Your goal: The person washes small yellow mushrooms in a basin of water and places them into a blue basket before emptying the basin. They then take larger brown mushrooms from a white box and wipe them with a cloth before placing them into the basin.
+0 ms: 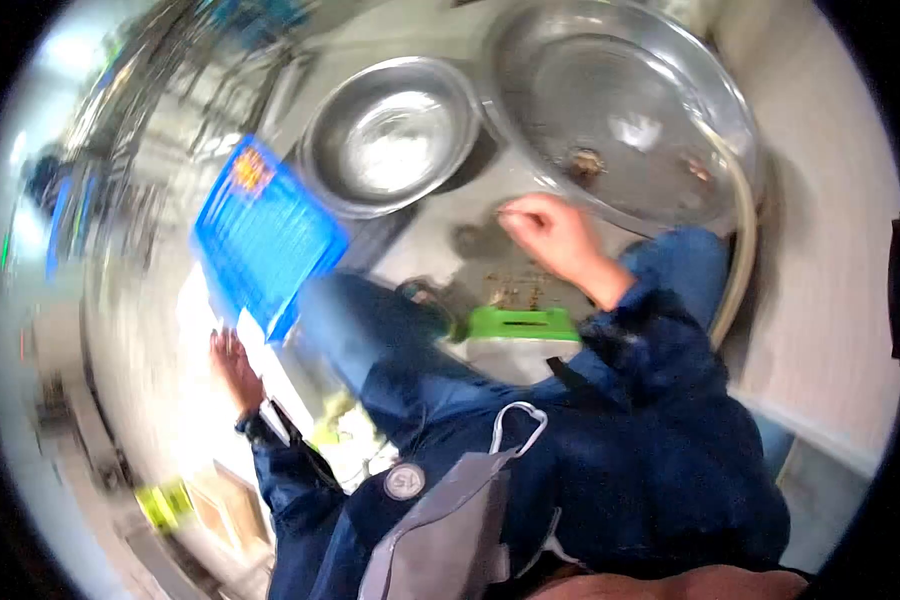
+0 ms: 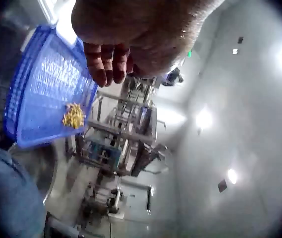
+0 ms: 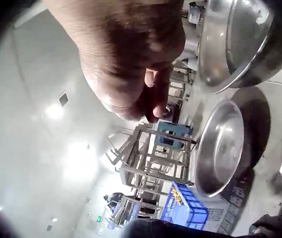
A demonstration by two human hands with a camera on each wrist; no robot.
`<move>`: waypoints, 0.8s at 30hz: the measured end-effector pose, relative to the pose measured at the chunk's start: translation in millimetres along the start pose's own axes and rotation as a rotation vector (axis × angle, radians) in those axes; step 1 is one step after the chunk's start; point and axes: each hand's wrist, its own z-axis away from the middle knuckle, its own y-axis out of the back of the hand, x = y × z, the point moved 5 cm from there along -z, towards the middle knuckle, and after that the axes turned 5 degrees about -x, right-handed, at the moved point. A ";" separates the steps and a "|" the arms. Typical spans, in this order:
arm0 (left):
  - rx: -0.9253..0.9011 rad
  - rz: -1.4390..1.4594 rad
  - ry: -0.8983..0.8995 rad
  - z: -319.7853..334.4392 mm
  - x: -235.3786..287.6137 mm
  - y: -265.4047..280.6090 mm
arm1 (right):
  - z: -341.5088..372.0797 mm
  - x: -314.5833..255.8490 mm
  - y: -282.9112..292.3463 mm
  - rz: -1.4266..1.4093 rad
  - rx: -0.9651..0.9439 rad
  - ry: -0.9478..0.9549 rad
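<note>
My left hand (image 1: 236,372) is beside the near end of a blue plastic basket (image 1: 270,235), its fingers loosely extended and nothing visible in them. In the left wrist view its fingers hang over the basket's edge. A small heap of yellow-orange pieces (image 2: 74,116) lies at the basket's far end. My right hand (image 1: 560,240) hovers in front of the large metal basin (image 1: 530,165), fingers curled and thumb near the index finger. I cannot tell whether something small is between its fingertips. Small brownish clumps (image 1: 587,163) lie in that basin.
A smaller metal basin (image 1: 320,150) stands between basket and large basin. A pale hose (image 1: 746,215) runs over the large basin's right rim. A green-topped container (image 1: 523,326) sits between the knees, with brown scraps (image 1: 515,290) on the floor before it. Metal frames (image 3: 153,156) stand farther off.
</note>
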 end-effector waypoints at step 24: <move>0.480 -0.931 0.191 30.0 -148.3 224.1 | 20.4 92.2 -39.1 0.225 -0.347 -0.322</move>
